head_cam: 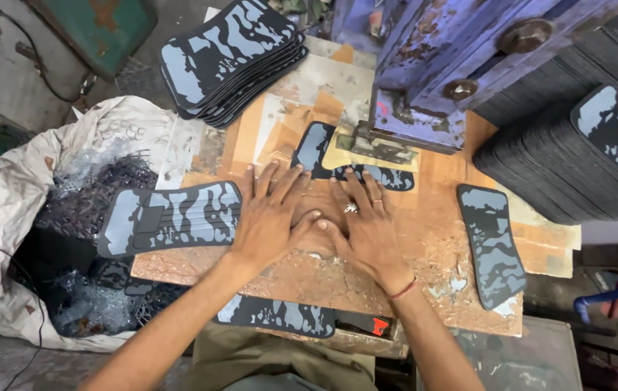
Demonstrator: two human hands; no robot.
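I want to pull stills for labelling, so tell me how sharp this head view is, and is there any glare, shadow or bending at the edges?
Head view: both hands, left and right, lie flat and sharp on the worn table; light is soft and even, with only faint shadows; no strong glare on the camouflage-patterned sheet; wide-lens bending shows at the edges, where the stack of sheets leans outward.

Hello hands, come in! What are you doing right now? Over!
Left hand and right hand flat on the worn table, empty, thumbs touching. Camouflage sheet lies under the purple press, just past the fingertips. Another patterned sheet beside the left hand.
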